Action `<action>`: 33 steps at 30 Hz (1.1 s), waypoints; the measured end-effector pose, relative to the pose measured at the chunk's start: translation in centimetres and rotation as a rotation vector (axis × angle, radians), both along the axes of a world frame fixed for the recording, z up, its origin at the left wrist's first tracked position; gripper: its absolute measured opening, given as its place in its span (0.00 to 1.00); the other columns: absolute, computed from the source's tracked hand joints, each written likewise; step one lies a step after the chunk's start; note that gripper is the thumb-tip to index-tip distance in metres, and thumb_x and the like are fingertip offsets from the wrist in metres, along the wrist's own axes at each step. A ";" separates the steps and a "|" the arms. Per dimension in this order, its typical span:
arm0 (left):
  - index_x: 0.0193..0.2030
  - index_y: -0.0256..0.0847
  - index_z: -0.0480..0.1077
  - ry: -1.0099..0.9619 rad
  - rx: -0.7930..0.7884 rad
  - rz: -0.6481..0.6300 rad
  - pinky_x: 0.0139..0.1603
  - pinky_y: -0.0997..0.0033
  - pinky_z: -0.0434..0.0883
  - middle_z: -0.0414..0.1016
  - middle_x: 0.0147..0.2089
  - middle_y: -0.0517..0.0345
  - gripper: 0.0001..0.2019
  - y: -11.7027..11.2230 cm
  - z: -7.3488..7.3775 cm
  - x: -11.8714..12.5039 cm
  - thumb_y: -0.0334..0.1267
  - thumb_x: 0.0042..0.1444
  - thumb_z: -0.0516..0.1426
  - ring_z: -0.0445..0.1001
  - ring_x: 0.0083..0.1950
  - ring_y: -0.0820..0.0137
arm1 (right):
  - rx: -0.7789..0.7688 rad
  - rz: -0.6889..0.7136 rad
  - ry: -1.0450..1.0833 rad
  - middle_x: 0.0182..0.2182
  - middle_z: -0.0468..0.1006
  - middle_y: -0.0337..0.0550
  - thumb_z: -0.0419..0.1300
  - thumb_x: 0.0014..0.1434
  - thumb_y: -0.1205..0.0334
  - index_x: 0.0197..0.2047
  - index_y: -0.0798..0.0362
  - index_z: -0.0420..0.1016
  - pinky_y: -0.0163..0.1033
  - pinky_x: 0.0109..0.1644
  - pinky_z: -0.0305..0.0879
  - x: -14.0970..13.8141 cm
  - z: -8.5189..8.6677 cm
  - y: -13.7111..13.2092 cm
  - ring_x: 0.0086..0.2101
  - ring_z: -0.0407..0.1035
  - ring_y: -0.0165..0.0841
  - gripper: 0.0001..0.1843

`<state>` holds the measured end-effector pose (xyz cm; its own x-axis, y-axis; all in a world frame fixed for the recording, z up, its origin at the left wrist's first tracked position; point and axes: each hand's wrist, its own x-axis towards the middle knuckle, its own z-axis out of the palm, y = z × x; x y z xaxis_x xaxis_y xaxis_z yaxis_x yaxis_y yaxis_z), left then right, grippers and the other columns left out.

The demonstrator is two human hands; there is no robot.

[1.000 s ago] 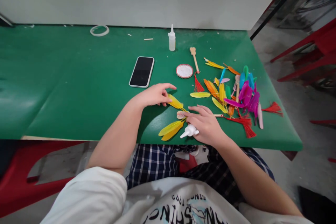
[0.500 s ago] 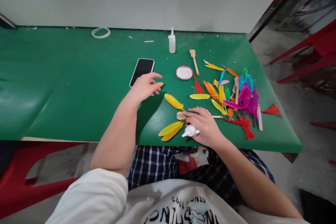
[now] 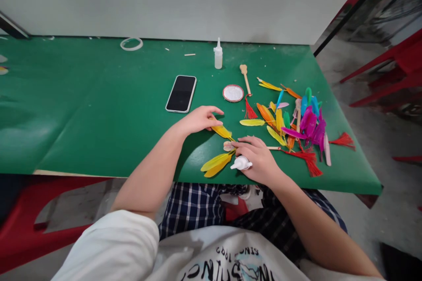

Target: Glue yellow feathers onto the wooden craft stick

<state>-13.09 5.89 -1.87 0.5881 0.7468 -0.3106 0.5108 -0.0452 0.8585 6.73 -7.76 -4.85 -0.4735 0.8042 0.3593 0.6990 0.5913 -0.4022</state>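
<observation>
My left hand (image 3: 201, 119) has its thumb and fingers at the tip of a yellow feather (image 3: 222, 132) and grips it there. Two more yellow feathers (image 3: 216, 166) fan out below, toward the table's front edge. Between them lies the pale rounded head (image 3: 227, 145) of a wooden stick (image 3: 273, 147), whose far end carries a red tassel (image 3: 310, 160). My right hand (image 3: 259, 158) rests over the stick and the feather quills, hiding where they meet. Tucked in that same hand is a white glue bottle (image 3: 242, 163), its nozzle pointing left.
Colourful feathers (image 3: 310, 125) are heaped at the right. Farther back are a round white dish (image 3: 233, 93), a tasselled wooden stick (image 3: 245, 79) and an upright glue bottle (image 3: 218, 55). A phone (image 3: 181, 93) and a tape ring (image 3: 131, 44) lie left on the green table (image 3: 99, 109).
My left hand has moved right and slightly down from beside the phone to the upper yellow feather and taken its tip. The right hand stays on the stick with the bottle.
</observation>
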 end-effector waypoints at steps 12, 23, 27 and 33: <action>0.50 0.39 0.66 0.040 0.028 -0.047 0.26 0.75 0.69 0.74 0.32 0.54 0.21 -0.2 -0.2 0.4 0.36 0.48 0.59 0.72 0.32 0.70 | -0.007 0.006 0.058 0.45 0.75 0.41 0.57 0.46 0.71 0.34 0.50 0.66 0.49 0.48 0.61 0.0 -0.3 0.2 0.47 0.63 0.41 0.10; 0.51 0.42 0.65 0.059 0.135 0.072 0.25 0.77 0.70 0.73 0.35 0.54 0.19 0.6 -1.1 -0.6 0.41 0.51 0.57 0.73 0.32 0.71 | -0.004 0.035 0.068 0.44 0.75 0.42 0.56 0.47 0.72 0.33 0.51 0.66 0.48 0.46 0.63 0.1 -0.1 0.4 0.44 0.64 0.40 0.09; 0.50 0.41 0.65 0.133 0.147 0.229 0.24 0.76 0.70 0.73 0.31 0.55 0.18 0.8 -0.5 -1.2 0.42 0.52 0.56 0.74 0.29 0.71 | 0.003 0.043 0.079 0.45 0.75 0.42 0.55 0.46 0.73 0.33 0.51 0.66 0.47 0.46 0.63 0.1 -0.2 0.4 0.44 0.64 0.40 0.10; 0.51 0.39 0.65 0.190 0.022 0.085 0.24 0.75 0.70 0.74 0.25 0.56 0.21 0.1 1.0 -1.2 0.42 0.50 0.59 0.73 0.25 0.71 | -0.005 0.049 0.087 0.45 0.75 0.43 0.54 0.45 0.75 0.33 0.51 0.66 0.49 0.46 0.64 0.1 -0.3 0.4 0.44 0.65 0.40 0.12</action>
